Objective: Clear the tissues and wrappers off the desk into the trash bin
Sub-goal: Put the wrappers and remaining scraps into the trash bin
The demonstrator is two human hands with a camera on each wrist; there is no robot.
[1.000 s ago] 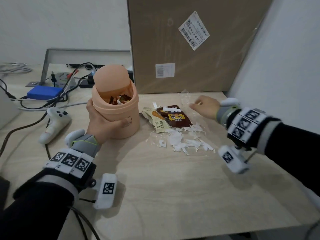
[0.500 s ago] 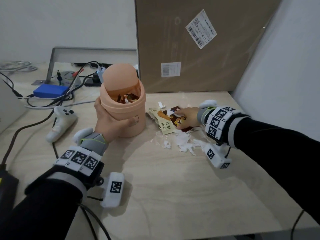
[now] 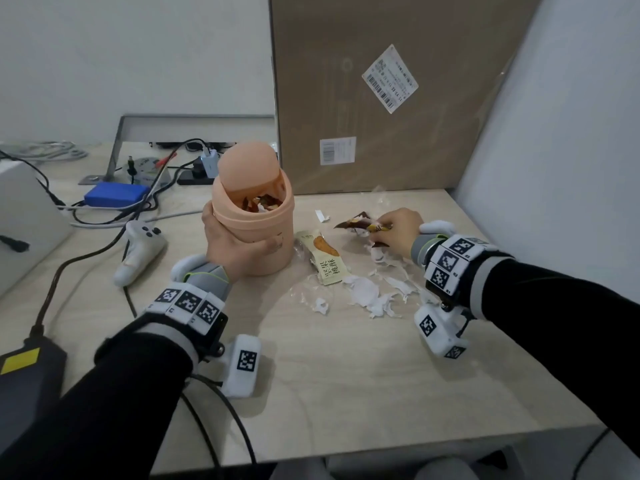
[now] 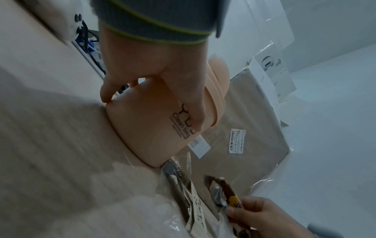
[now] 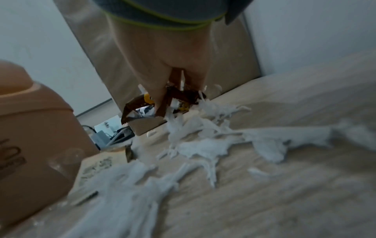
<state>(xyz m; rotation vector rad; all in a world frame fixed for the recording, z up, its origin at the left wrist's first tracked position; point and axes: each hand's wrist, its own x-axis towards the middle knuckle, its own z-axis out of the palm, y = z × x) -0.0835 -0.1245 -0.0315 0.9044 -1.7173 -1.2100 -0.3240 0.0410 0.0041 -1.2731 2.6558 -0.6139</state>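
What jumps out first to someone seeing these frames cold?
The peach trash bin at desk centre, lid tipped open over wrappers already inside, with the left hand wrapped round its side. Just right of it, the right hand pinches a crumpled brown wrapper above a scatter of torn white tissue scraps. A cream wrapper lies flat between bin and scraps, and a tall cardboard box stands behind.
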